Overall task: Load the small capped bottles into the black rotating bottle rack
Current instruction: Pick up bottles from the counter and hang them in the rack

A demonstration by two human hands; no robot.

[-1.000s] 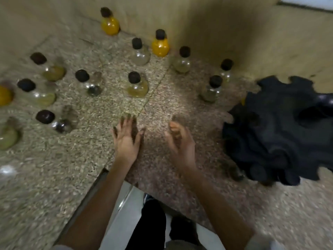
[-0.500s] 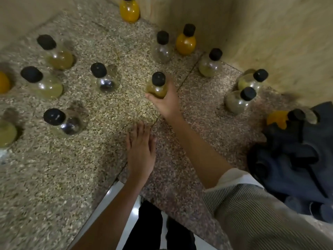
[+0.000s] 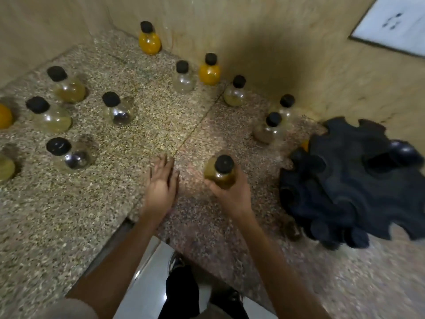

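My right hand (image 3: 232,194) grips a small round bottle of olive-yellow liquid (image 3: 220,172) with a black cap, held just above the granite counter (image 3: 147,125) near its front edge. My left hand (image 3: 162,183) rests flat on the counter beside it, fingers straight. The black rotating bottle rack (image 3: 351,180) stands at the right, its notched discs blurred, with dark bottle caps showing in its slots. Several more capped bottles stand across the counter, among them an orange one (image 3: 209,71) and a clear one (image 3: 268,131) near the rack.
Beige walls close off the corner behind the bottles. A white wall plate (image 3: 391,24) hangs at the upper right. The counter's front edge runs diagonally under my forearms, with white floor tiles and my shoes (image 3: 177,263) below.
My right hand reached out to the olive-yellow bottle in the middle of the counter, took hold of it and brought it back toward the front edge. My left hand stayed flat on the counter.
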